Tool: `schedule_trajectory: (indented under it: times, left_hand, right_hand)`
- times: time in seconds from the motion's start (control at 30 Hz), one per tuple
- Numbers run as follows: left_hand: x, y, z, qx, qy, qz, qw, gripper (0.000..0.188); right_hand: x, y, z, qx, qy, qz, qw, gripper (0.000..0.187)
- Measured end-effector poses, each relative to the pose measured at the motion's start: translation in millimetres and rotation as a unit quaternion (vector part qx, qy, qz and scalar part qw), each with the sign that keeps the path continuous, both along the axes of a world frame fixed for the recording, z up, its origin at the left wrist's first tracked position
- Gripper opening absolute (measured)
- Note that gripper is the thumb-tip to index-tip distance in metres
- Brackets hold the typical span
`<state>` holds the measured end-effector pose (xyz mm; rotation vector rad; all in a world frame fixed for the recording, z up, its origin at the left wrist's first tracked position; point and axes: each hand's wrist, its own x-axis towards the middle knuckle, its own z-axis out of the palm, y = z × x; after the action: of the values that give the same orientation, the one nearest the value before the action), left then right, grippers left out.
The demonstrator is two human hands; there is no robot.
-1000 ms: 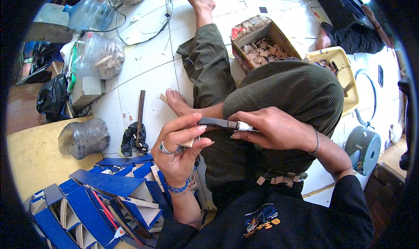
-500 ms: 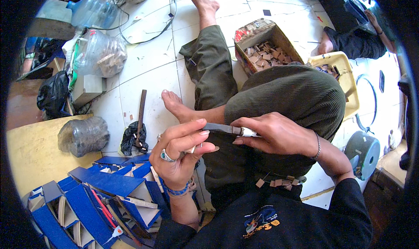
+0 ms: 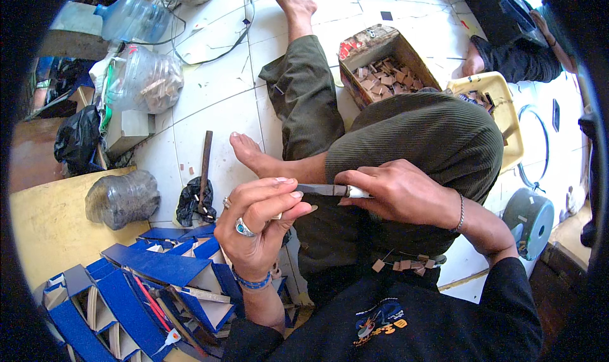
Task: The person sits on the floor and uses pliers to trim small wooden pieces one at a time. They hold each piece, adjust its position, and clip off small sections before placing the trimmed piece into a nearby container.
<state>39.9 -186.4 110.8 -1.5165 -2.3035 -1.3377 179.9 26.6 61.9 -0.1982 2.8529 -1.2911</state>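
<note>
My right hand (image 3: 406,194) is closed round the white handle of a knife (image 3: 320,189), its blade pointing left across my lap. At the blade's tip, my left hand (image 3: 260,219) has its fingers pinched together, with a ring and a blue bracelet on it. A small pale piece (image 3: 277,217) shows between those fingers; most of it is hidden, so its kind is unclear. Small brown square pieces (image 3: 412,265) lie on my dark shirt below the hands.
Beyond my knee stands a box (image 3: 355,77) of small brown squares, beside a yellow tray (image 3: 491,81). Blue open-celled boxes (image 3: 152,264) fill the lower left. A hammer (image 3: 206,165) lies on black plastic. A grey roll (image 3: 528,222) is at right; another person sits at upper right.
The knife blade has turned slightly to lie more level, its tip still at my left fingers. Both hands have shifted only a little.
</note>
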Motion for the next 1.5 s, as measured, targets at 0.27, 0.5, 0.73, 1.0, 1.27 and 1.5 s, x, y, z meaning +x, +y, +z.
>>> schedule_trajectory:
  times: [0.27, 0.5, 0.73, 1.0, 1.27, 1.5]
  left_hand:
    - [4, -3, 1, -0.026, -0.137, 0.052, 0.989, 0.037]
    - [-3, -2, 3, 0.044, -0.082, -0.006, 0.996, 0.049]
    - [6, -3, 6, 0.111, -0.118, -0.016, 0.987, 0.043]
    - [2, -5, 13, 0.075, -0.031, -0.044, 0.996, 0.031]
    - [4, 1, 15, 0.045, -0.062, -0.014, 0.997, 0.026]
    - [4, -6, 25, -0.034, -0.128, 0.018, 0.991, 0.023]
  right_hand:
    - [0, 2, -4, 0.030, 0.003, 0.014, 0.999, 0.032]
    - [-2, 1, 4, -0.013, 0.035, -0.007, 0.999, 0.032]
    - [-1, 1, 5, -0.038, 0.049, -0.011, 0.998, 0.040]
    - [1, 1, 6, -0.047, 0.034, 0.008, 0.998, 0.040]
    - [6, 3, 9, 0.016, 0.035, -0.012, 0.999, 0.040]
    - [5, -3, 1, 0.070, 0.046, -0.010, 0.996, 0.038]
